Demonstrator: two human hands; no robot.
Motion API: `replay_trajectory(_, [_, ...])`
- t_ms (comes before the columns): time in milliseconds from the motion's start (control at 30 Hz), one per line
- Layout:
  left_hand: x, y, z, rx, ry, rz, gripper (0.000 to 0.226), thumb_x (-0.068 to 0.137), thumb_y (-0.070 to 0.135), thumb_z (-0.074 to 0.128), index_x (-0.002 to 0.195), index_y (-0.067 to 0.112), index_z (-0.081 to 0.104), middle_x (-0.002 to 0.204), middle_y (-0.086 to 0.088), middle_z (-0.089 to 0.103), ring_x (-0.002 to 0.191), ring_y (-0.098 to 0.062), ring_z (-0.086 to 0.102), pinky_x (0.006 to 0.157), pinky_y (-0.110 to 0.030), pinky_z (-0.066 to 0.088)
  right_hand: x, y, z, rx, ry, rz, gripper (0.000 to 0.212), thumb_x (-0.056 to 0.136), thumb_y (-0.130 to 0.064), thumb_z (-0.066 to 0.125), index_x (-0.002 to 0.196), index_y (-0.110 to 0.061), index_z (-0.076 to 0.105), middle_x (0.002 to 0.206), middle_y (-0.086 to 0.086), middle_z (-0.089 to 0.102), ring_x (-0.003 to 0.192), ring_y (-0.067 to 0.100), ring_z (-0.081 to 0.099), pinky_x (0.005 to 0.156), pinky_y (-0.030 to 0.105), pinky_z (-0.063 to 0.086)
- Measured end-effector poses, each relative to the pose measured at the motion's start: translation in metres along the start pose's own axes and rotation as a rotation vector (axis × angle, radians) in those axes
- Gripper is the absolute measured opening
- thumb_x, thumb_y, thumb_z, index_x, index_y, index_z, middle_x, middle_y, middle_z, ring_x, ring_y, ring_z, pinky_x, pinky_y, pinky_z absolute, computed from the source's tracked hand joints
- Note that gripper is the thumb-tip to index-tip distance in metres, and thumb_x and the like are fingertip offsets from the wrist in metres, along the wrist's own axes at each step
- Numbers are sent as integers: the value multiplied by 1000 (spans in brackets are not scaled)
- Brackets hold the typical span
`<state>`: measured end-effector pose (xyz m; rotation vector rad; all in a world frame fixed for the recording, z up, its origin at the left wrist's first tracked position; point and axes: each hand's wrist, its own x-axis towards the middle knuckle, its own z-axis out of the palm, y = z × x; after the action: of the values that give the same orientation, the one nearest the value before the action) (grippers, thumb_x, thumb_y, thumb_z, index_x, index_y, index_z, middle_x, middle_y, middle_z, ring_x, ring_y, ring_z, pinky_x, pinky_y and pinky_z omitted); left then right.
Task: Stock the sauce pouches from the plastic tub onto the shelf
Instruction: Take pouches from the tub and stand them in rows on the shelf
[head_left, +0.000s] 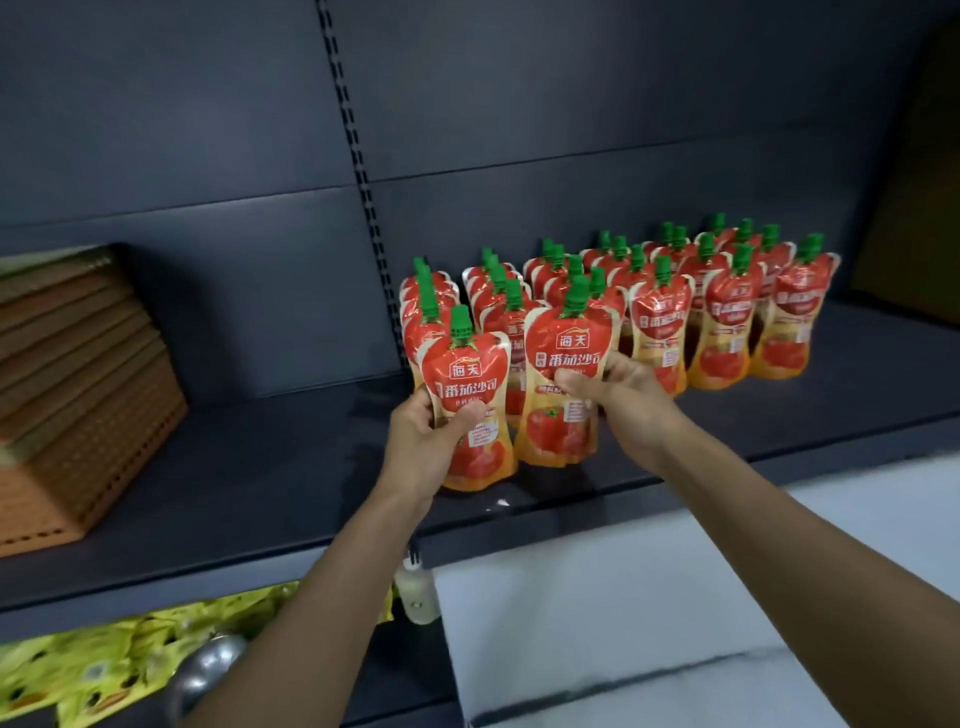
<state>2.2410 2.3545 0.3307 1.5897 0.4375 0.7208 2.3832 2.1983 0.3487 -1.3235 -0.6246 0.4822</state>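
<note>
The left pouch (467, 366) and the right pouch (569, 343) are upright near the shelf's (260, 478) front edge. The left hand (421, 441) grips one and the right hand (618, 387) grips the other. Rows of pouches (727, 312) stand behind them.

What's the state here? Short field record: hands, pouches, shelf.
left hand: grips the left pouch, upright, near the shelf front
right hand: grips the right pouch, upright, beside the first
stocked pouches: standing in rows behind and to the right
shelf, left end: brown stack
below shelf: yellow packets, white bottle
</note>
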Motion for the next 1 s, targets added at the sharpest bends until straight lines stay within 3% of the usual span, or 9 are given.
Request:
replay_trajectory(100, [14, -14, -12, -19, 34, 8, 28, 86, 13, 72, 113, 15, 66, 104, 0, 75, 95, -15, 73, 76, -27, 59, 18, 14, 8, -83, -25, -1, 29, 83, -11, 72, 111, -10, 67, 109, 7, 73, 101, 21, 70, 86, 38, 56])
replay_trajectory(200, [21, -23, -16, -5, 1, 5, 28, 85, 12, 73, 112, 15, 66, 105, -1, 75, 95, -16, 73, 78, -29, 59, 22, 29, 3, -167, -61, 34, 31, 84, -10, 71, 113, -15, 65, 110, 0, 72, 102, 14, 68, 91, 36, 54])
replay_trajectory(333, [25, -39, -24, 251, -122, -42, 39, 77, 15, 82, 111, 21, 65, 107, 4, 73, 98, -13, 70, 83, -29, 58, 21, 48, -9, -420, -138, 43, 43, 79, -11, 76, 118, -25, 62, 115, -10, 68, 111, 10, 61, 97, 37, 50])
replay_trajectory(500, [25, -52, -32, 352, -107, -59, 48, 74, 19, 84, 118, 18, 64, 111, 7, 71, 102, -9, 68, 91, -30, 56, 24, 53, -9, -498, -174, 8, 47, 82, -14, 74, 125, -22, 58, 115, -12, 65, 106, 2, 58, 86, 19, 49])
replay_trajectory(733, [32, -50, -36, 361, -72, -85, 50, 74, 15, 84, 120, 14, 64, 113, 2, 71, 103, -13, 68, 95, -37, 55, 31, 48, -4, -552, -214, 5, 43, 83, -10, 72, 122, -23, 59, 113, -11, 63, 100, -2, 56, 77, 13, 46])
replay_trajectory(1000, [27, -45, -33, 376, -71, -91, 57, 75, 16, 83, 126, 17, 57, 118, 3, 66, 112, -17, 63, 96, -34, 52, 29, 47, 0, -570, -182, 69, 53, 83, -12, 72, 132, -20, 52, 124, -5, 61, 117, 13, 54, 101, 37, 45])
